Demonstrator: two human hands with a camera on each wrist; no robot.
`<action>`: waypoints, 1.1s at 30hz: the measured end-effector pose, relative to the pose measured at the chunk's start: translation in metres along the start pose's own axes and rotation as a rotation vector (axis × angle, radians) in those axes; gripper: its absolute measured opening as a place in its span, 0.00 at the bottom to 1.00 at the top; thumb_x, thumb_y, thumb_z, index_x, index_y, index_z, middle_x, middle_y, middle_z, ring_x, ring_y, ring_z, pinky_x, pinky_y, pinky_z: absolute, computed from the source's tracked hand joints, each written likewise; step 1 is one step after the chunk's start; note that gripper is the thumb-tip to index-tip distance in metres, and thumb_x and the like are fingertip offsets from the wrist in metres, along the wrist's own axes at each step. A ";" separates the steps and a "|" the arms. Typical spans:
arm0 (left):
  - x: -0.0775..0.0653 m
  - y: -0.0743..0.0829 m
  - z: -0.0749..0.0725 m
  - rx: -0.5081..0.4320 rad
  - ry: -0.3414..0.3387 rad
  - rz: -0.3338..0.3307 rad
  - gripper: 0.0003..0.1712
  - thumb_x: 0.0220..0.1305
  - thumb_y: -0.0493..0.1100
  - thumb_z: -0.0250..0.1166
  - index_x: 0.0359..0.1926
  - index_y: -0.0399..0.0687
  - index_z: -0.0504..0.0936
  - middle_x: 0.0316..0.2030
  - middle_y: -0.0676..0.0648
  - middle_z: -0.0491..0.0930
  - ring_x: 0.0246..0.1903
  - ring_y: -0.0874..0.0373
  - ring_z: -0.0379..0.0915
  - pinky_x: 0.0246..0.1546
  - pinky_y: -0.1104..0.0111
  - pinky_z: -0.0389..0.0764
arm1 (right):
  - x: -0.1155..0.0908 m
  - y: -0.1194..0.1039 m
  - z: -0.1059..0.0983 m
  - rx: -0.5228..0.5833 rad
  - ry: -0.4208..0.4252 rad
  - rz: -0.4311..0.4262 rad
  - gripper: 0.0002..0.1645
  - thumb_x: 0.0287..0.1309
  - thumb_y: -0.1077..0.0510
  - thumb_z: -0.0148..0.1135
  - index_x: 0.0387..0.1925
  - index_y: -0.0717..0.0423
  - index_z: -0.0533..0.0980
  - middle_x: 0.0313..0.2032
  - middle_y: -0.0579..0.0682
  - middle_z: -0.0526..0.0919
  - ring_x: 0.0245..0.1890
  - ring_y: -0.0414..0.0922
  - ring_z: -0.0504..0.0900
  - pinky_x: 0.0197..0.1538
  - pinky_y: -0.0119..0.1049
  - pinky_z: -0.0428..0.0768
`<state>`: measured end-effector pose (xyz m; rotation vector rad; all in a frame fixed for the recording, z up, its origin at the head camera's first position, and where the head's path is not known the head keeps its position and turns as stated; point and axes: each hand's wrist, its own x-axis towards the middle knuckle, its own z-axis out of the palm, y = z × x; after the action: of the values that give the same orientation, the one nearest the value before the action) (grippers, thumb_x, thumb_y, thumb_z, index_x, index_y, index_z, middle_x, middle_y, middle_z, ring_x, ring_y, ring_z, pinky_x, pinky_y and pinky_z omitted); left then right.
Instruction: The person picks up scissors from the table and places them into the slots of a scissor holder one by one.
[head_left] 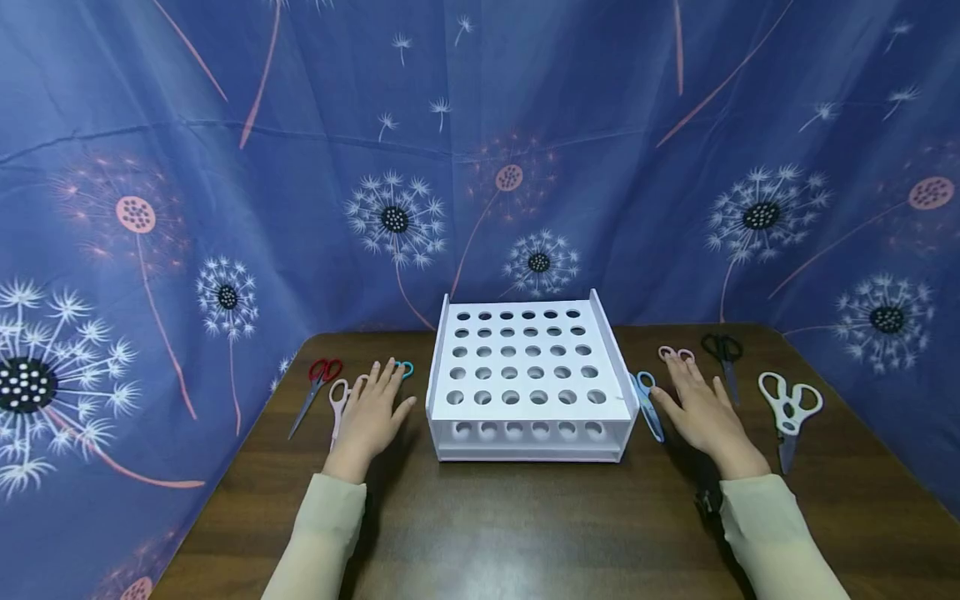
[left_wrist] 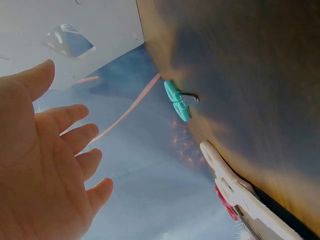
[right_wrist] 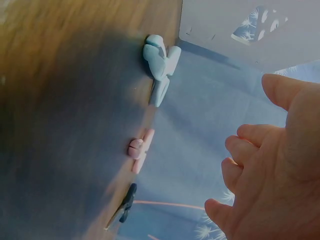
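A white rack (head_left: pixel 495 386) with rows of round holes stands mid-table. Left of it my left hand (head_left: pixel 370 419) hovers, fingers spread and holding nothing, its palm (left_wrist: pixel 45 175) bare in the left wrist view. Nearest it are white scissors (head_left: pixel 339 408), partly hidden by the hand, and small turquoise-handled scissors (head_left: pixel 405 367); red-handled scissors (head_left: pixel 316 392) lie farther left. My right hand (head_left: pixel 701 414) hovers right of the rack, also empty, its fingers (right_wrist: pixel 237 150) loosely extended. Close by are light blue scissors (head_left: pixel 647 406), pink-handled scissors (head_left: pixel 676 353) and black-handled scissors (head_left: pixel 724 358).
White-handled kitchen scissors (head_left: pixel 787 410) lie toward the table's right edge. The brown wooden table (head_left: pixel 510 525) reaches back to a blue dandelion-print curtain (head_left: pixel 465 217). The rack has raised side walls with a cutout (left_wrist: pixel 75 42).
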<state>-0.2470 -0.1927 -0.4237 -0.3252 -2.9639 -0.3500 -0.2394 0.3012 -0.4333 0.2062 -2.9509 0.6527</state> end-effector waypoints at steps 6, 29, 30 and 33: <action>0.000 0.000 0.000 -0.007 -0.005 -0.006 0.38 0.73 0.59 0.48 0.76 0.48 0.51 0.76 0.43 0.47 0.75 0.45 0.36 0.73 0.47 0.39 | 0.001 0.001 0.000 -0.005 -0.004 0.002 0.46 0.71 0.34 0.37 0.77 0.52 0.35 0.75 0.64 0.39 0.75 0.62 0.34 0.68 0.66 0.27; 0.005 -0.005 0.003 -0.020 0.037 0.005 0.39 0.73 0.58 0.48 0.76 0.46 0.51 0.76 0.44 0.48 0.75 0.46 0.40 0.73 0.48 0.41 | 0.002 -0.001 0.006 0.059 0.011 -0.027 0.42 0.73 0.40 0.38 0.77 0.55 0.39 0.74 0.67 0.44 0.73 0.66 0.42 0.70 0.63 0.28; 0.005 -0.005 0.002 -0.025 0.046 0.008 0.39 0.73 0.58 0.49 0.76 0.46 0.51 0.75 0.44 0.49 0.75 0.45 0.41 0.73 0.48 0.42 | 0.003 -0.001 0.006 0.064 0.018 -0.032 0.42 0.73 0.41 0.39 0.77 0.56 0.40 0.74 0.68 0.45 0.73 0.67 0.43 0.70 0.63 0.29; 0.007 -0.005 0.001 -0.034 0.065 0.010 0.39 0.73 0.58 0.49 0.75 0.44 0.52 0.75 0.43 0.50 0.75 0.46 0.43 0.73 0.49 0.45 | 0.006 -0.001 0.005 0.094 0.048 -0.056 0.41 0.74 0.42 0.39 0.76 0.60 0.42 0.72 0.70 0.47 0.72 0.69 0.45 0.71 0.62 0.31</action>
<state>-0.2546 -0.1959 -0.4242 -0.3264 -2.8943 -0.4025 -0.2457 0.2973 -0.4369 0.2769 -2.8600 0.7787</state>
